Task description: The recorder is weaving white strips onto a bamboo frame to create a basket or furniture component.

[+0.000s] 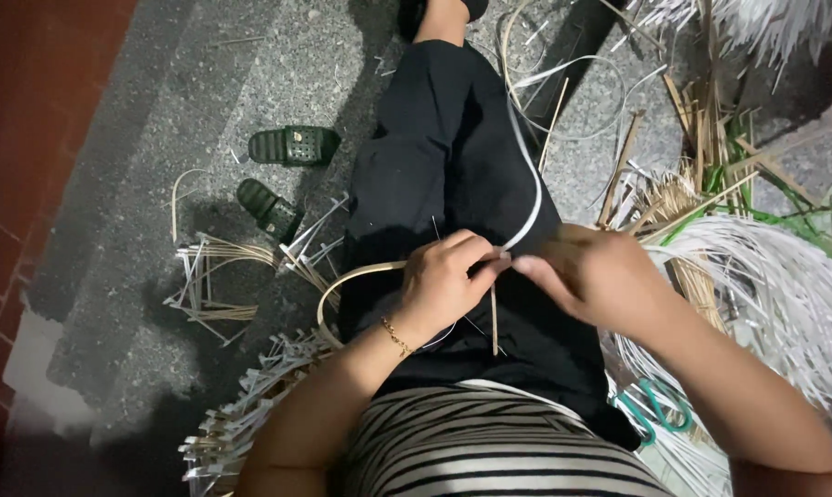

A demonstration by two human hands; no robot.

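My left hand (445, 276) and my right hand (592, 273) meet over my lap on black trousers (443, 156). Both pinch a thin white strip (533, 189) that curves up and away from my fingertips. A tan bent cane strip (351, 276) loops out to the left from under my left hand, and a short tan sliver (494, 322) hangs down below the fingers. A gold bracelet sits on my left wrist. Which hand also holds the tan cane I cannot tell.
Two dark green sandals (292, 145) lie on the grey stone floor to the left. Woven strip pieces (215, 276) lie nearby. A heap of white strips (784, 294) and tan and green slats (710, 166) fills the right. Green-handled scissors (657, 410) rest by my right hip.
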